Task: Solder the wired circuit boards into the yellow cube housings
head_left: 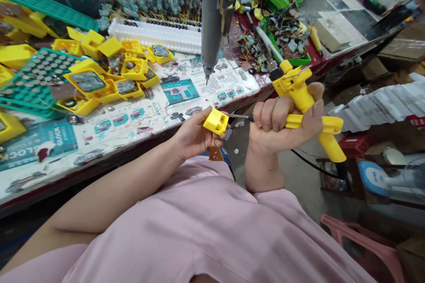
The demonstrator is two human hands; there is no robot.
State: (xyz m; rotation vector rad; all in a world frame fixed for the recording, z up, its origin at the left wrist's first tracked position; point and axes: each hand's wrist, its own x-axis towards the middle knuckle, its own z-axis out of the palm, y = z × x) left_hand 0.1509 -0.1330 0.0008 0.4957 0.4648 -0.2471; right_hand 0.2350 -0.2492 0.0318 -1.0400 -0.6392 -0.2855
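My left hand [195,134] is closed round a small yellow plastic housing [215,121], its hollow side facing up and right. A brown circuit board [215,153] hangs from it on thin wires. My right hand [279,119] grips a yellow soldering gun [295,83], whose handle slants down to the right and ends in a black cable. A thin metal rod [239,116] with a dark base sticks out of the same fist to the left, its end at the housing's right edge. Whether this rod belongs to the gun or to a separate tool, I cannot tell.
An electric screwdriver [210,17] hangs above the table. Yellow housings [89,81] and a green tray of round cells [43,72] are at left. Wired boards stand behind a white foam rack [156,37]. More boards fill a green bin [300,59]. A pink stool [361,238] is lower right.
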